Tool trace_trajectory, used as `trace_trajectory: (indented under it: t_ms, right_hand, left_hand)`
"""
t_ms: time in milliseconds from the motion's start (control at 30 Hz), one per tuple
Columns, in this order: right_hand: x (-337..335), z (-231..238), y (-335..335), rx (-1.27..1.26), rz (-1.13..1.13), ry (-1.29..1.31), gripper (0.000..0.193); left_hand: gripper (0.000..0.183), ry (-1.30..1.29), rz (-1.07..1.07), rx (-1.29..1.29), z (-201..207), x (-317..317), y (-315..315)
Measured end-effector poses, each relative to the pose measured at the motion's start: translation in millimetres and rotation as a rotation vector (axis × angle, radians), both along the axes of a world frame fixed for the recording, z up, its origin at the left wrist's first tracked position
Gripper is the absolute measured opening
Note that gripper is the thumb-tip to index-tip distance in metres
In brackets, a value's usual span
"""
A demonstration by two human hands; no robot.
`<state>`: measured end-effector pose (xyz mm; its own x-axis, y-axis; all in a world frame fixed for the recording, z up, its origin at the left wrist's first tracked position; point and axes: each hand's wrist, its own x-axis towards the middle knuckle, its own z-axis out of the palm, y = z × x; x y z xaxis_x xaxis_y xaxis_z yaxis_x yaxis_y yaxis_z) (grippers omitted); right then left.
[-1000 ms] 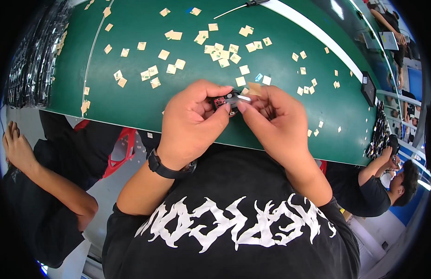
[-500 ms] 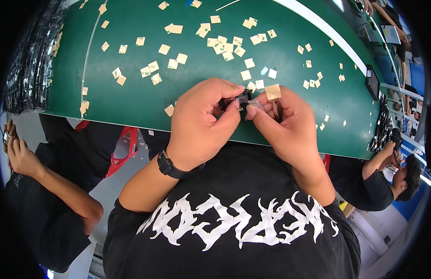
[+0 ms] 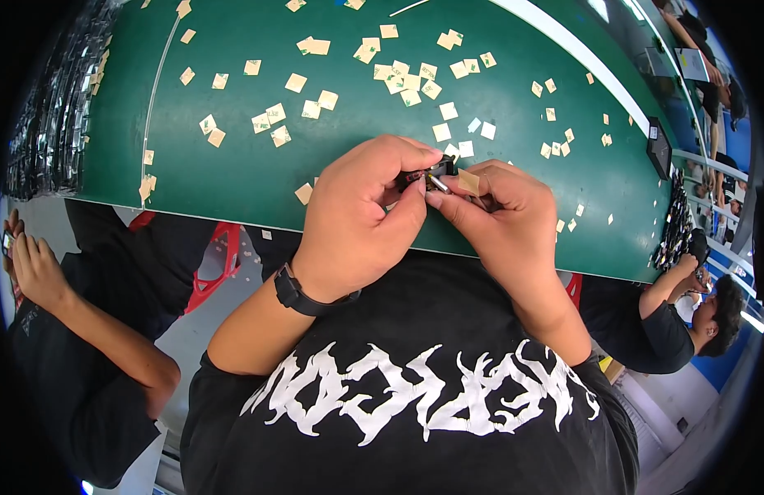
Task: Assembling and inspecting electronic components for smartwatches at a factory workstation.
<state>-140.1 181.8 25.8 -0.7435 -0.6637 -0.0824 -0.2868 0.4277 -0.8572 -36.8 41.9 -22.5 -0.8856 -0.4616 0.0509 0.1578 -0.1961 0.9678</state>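
My left hand (image 3: 357, 216) is closed round a small black plastic housing (image 3: 442, 167), which is open on the upper side and has thin red and black wires inside. At the housing's right edge, the thumb and fingertips of my right hand (image 3: 510, 213) pinch a small shiny silver piece (image 3: 439, 183) that catches the light; its exact kind is hidden. A tan paper square (image 3: 469, 181) sticks up at my right index finger, tilted. Both hands are close together over the table's near edge, and my palms hide part of the housing.
Many tan paper squares (image 3: 318, 47) lie scattered over the green table (image 3: 233, 177). Black strips (image 3: 56, 124) are stacked at the far left, and a black box (image 3: 660, 148) stands at the right. Co-workers sit on both sides; one person's hand (image 3: 39, 268) shows at left.
My right hand has turned and moved slightly left against the housing. The paper square has tipped down to the left, and the flat silvery piece now shows as a narrow bright edge.
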Motion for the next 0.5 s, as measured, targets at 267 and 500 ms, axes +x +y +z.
trace_trajectory:
  t_ms: [267, 500]
  right_hand:
    - [-2.9, 6.7, 0.1, 0.020, -0.051, -0.210, 0.014]
    - [-6.5, 2.4, -4.8, -0.018, -0.164, -0.444, 0.010]
  left_hand:
    - [0.034, -0.087, -0.142, 0.008, 4.7, 4.1, -6.9]
    - [0.025, -0.019, -0.023, 0.048, -0.8, 0.9, -2.9]
